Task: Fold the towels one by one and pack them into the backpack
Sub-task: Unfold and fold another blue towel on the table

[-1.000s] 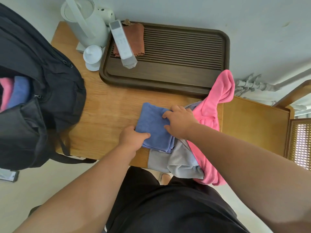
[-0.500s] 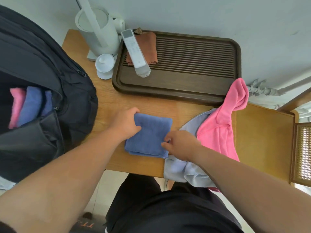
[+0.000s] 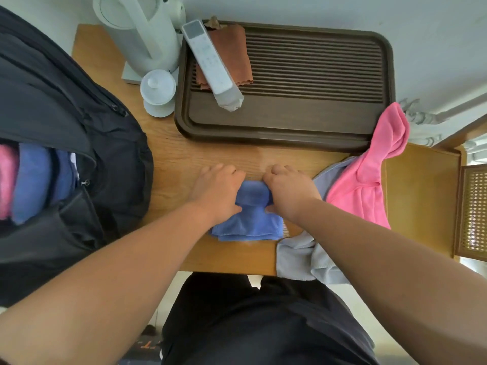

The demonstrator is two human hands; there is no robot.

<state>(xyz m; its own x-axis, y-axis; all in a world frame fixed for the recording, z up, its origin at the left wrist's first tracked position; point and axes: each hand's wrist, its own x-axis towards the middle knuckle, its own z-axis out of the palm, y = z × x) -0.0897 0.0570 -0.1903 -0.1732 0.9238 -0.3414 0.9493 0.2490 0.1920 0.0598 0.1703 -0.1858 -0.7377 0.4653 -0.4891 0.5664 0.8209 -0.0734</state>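
Observation:
A folded blue towel lies on the wooden table near its front edge. My left hand grips the towel's far left part and my right hand grips its far right part, the far edge bunched between them. A grey towel hangs over the table's front right edge, with a pink towel draped beside it. The black backpack stands open at the left, with folded pink and blue towels inside.
A dark wooden slatted tray holds a brown cloth and a white remote. A white kettle and a small lidded cup stand at the back left. A wooden chair is at the right.
Both hands have come together onto the blue towel's far edge. The left hand moved from its left corner toward the middle, the right hand up from the near corner. The towel now looks narrower.

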